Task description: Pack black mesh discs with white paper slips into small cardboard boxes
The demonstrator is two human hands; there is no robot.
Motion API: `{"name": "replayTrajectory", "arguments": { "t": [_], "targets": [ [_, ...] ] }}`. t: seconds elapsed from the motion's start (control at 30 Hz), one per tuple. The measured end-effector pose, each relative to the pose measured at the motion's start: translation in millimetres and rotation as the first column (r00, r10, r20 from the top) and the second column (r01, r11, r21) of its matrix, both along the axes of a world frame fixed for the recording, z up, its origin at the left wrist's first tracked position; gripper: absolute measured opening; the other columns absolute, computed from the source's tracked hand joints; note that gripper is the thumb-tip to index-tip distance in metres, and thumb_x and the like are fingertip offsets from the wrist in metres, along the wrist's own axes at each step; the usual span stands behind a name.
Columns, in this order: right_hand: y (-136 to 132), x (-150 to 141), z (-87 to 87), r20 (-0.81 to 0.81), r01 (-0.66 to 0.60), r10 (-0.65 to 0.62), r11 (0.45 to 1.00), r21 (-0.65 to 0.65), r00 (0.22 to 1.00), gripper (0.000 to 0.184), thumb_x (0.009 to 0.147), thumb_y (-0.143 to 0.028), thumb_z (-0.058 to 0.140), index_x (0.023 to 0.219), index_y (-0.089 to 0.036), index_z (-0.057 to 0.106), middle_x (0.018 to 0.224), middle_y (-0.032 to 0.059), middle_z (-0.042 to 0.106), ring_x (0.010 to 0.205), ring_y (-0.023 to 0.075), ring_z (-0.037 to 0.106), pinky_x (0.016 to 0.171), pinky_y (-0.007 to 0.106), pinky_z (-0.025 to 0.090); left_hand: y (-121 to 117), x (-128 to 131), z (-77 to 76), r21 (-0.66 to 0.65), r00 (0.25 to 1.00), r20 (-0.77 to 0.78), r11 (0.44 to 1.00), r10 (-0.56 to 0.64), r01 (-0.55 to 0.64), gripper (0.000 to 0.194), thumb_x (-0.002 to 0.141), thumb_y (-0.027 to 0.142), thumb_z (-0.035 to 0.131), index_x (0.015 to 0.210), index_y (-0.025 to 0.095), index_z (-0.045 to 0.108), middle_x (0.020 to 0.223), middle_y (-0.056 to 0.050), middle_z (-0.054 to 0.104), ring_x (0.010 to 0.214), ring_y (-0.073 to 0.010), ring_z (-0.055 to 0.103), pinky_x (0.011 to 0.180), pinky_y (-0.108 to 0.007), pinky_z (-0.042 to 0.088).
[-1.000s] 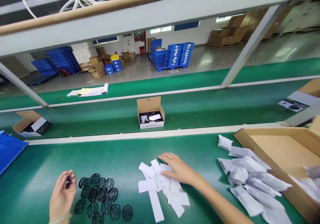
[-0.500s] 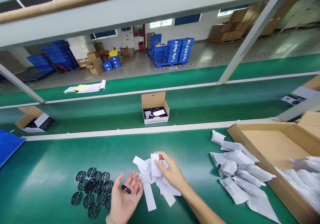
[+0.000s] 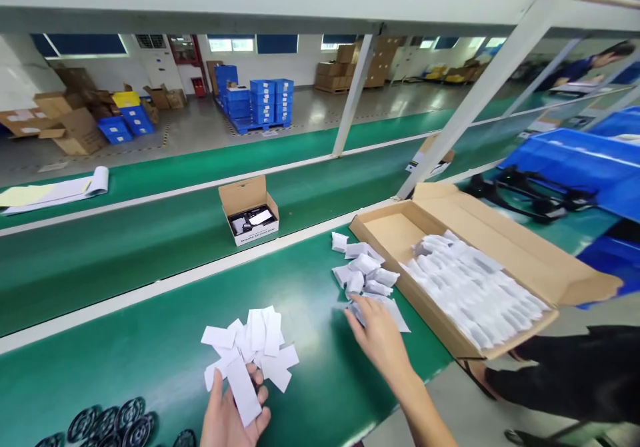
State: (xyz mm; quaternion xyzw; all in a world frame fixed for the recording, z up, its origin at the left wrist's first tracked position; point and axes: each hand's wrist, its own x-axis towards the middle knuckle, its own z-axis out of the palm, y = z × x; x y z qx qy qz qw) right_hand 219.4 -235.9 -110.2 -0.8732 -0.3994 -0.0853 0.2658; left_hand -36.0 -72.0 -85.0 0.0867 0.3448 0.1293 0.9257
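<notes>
My left hand [image 3: 235, 404] has its fingers curled around a white paper strip [image 3: 244, 390], in front of a loose pile of similar white paper strips [image 3: 273, 334]. A bit of something dark shows between its fingers, mostly covered by the strip. At the right, my right hand [image 3: 380, 337] is over the near end of a heap of white wrapped packets [image 3: 367, 264], thumb and fingers apart. Its fingertips are at a packet; whether they touch it I cannot tell. Several black ring-shaped parts [image 3: 133, 412] lie at the lower left, cut off by the frame edge.
A shallow cardboard box [image 3: 390, 234] full of white packets stands right of the heap. Across the rail, a small open carton [image 3: 257, 236] holds black items. Blue bins [image 3: 590, 160] and black parts [image 3: 535, 194] are farther right. A person [image 3: 585, 67] sits far back.
The view has swung right. My right hand has left the paper pile for the wrapped packets. My left hand, earlier palm up with a small black piece, now holds a white paper strip.
</notes>
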Motion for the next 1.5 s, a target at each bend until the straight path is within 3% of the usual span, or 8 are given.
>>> {"name": "replayTrajectory", "arguments": {
  "t": [0.2, 0.33, 0.57, 0.9, 1.07, 1.23, 1.37, 1.5],
  "targets": [
    [-17, 2, -38.0, 0.002, 0.135, -0.138, 0.972, -0.193, 0.99, 0.038, 0.088, -0.022, 0.043, 0.118, -0.003, 0.056, 0.104, 0.0218, 0.059, 0.095, 0.0393, 0.052, 0.081, 0.052, 0.046, -4, 5, -7.3, 0.234, 0.999, -0.026, 0.972, -0.032, 0.037, 0.029, 0.065, 0.034, 0.085, 0.067, 0.016, 0.062, 0.067, 0.003, 0.053, 0.05, -0.0049, 0.039, 0.047, -0.019, 0.034],
    [10, -41, -2.6, -0.347, -0.261, 0.257, 0.965, 0.038, 0.902, 0.037, 0.09, -0.021, 0.05, 0.125, -0.013, 0.051, 0.114, 0.0138, 0.057, 0.102, 0.0309, 0.05, 0.089, 0.045, 0.045, -11, 7, -24.7, 0.379, 0.989, -0.133, 0.919, -0.064, 0.11, 0.041, 0.06, 0.048, 0.086, 0.077, 0.015, 0.066, 0.064, 0.003, 0.054, 0.042, -0.0018, 0.034, 0.044, -0.019, 0.026],
    [49, -92, 56.2, -0.426, -0.7, 0.754, 0.641, 0.314, 0.499, 0.053, 0.08, -0.004, 0.067, 0.129, -0.019, 0.054, 0.121, 0.006, 0.057, 0.116, 0.0225, 0.045, 0.106, 0.034, 0.033, -9, -2, -58.8, 0.468, 0.964, -0.221, 0.851, -0.15, 0.24, 0.055, 0.058, 0.065, 0.079, 0.06, 0.015, 0.056, 0.044, 0.006, 0.039, 0.038, -0.0038, 0.028, 0.042, -0.022, 0.023],
    [57, -117, 14.3, -0.551, -0.606, 0.705, 0.691, 0.393, 0.446, 0.046, 0.081, -0.006, 0.062, 0.124, -0.021, 0.055, 0.12, 0.0063, 0.059, 0.115, 0.0224, 0.05, 0.102, 0.035, 0.041, -22, 6, -19.8, 0.578, 0.926, -0.375, 0.789, 0.031, 0.207, 0.054, 0.053, 0.052, 0.087, 0.084, 0.012, 0.069, 0.063, 0.0, 0.053, 0.056, -0.0085, 0.04, 0.05, -0.022, 0.031],
    [48, -111, 6.5, -0.62, -0.398, 0.614, 0.789, 0.468, 0.488, 0.043, 0.086, -0.025, 0.057, 0.129, -0.021, 0.053, 0.126, 0.0102, 0.055, 0.117, 0.0271, 0.049, 0.102, 0.041, 0.041, -26, 5, -18.1, 0.524, 0.937, -0.329, 0.848, 0.116, 0.08, 0.048, 0.05, 0.046, 0.09, 0.07, 0.013, 0.063, 0.059, 0.004, 0.047, 0.052, -0.0058, 0.032, 0.048, -0.021, 0.028],
    [53, -109, 6.7, -0.782, -0.269, 0.564, 0.822, 0.502, 0.265, 0.032, 0.091, -0.038, 0.058, 0.116, -0.02, 0.057, 0.092, 0.0047, 0.065, 0.08, 0.0233, 0.061, 0.072, 0.032, 0.051, -24, 12, -11.6, 0.515, 0.94, -0.262, 0.856, 0.218, -0.055, 0.043, 0.051, 0.041, 0.091, 0.066, 0.014, 0.061, 0.056, 0.006, 0.042, 0.051, -0.0058, 0.032, 0.049, -0.021, 0.031],
    [61, -100, 9.4, -0.791, -0.153, 0.592, 0.805, 0.573, 0.152, 0.036, 0.092, -0.05, 0.061, 0.11, -0.02, 0.058, 0.099, 0.0073, 0.065, 0.087, 0.0246, 0.062, 0.076, 0.032, 0.052, -10, 6, 3.0, 0.37, 0.96, -0.172, 0.918, 0.222, -0.146, 0.041, 0.064, 0.038, 0.084, 0.092, 0.013, 0.069, 0.074, -0.002, 0.06, 0.056, -0.0086, 0.044, 0.054, -0.023, 0.041],
    [60, -79, 2.0, -0.811, -0.051, 0.542, 0.837, 0.545, 0.22, 0.044, 0.089, -0.058, 0.063, 0.111, -0.021, 0.059, 0.103, 0.0092, 0.066, 0.084, 0.0252, 0.064, 0.068, 0.03, 0.056, 16, -17, 22.5, 0.132, 0.944, -0.151, 0.952, 0.293, -0.275, 0.025, 0.082, 0.019, 0.062, 0.104, 0.009, 0.069, 0.105, -0.014, 0.066, 0.086, -0.0215, 0.063, 0.08, -0.036, 0.053]
  ]
}}
